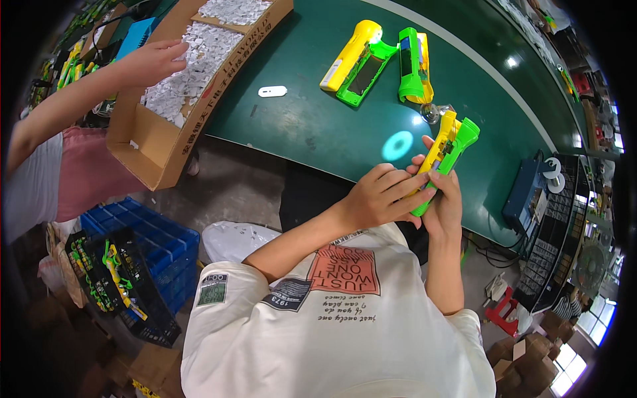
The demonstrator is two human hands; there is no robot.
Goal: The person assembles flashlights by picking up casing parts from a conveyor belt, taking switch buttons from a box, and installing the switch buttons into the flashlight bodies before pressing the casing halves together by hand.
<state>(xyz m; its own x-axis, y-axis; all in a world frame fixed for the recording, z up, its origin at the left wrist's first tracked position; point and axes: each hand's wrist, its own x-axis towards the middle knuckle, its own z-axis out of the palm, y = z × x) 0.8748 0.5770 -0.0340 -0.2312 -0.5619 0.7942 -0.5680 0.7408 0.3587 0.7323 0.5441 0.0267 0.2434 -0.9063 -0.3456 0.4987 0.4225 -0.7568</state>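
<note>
Between my hands is a yellow and green flashlight [462,140] whose two shell halves are parted, with wiring showing in the gap near the head. My right hand [446,204] is wrapped round it from the right and beneath, thumb on the green half. From the left, my left hand [383,194] pinches its lower end; some of its fingertips are hidden. Farther away on the table lie two more opened flashlights, a yellow and green one [348,63] and one with a green half [411,66] uppermost. A lamp part [431,114] rests near them.
The green table [292,126] carries a small white oval piece [272,91] and a bright light spot [397,145]. A cardboard box [199,136] of white bits stands left, a co-worker's hand [156,63] over it. A blue device [524,196] sits right; blue crates [149,245] are lower left.
</note>
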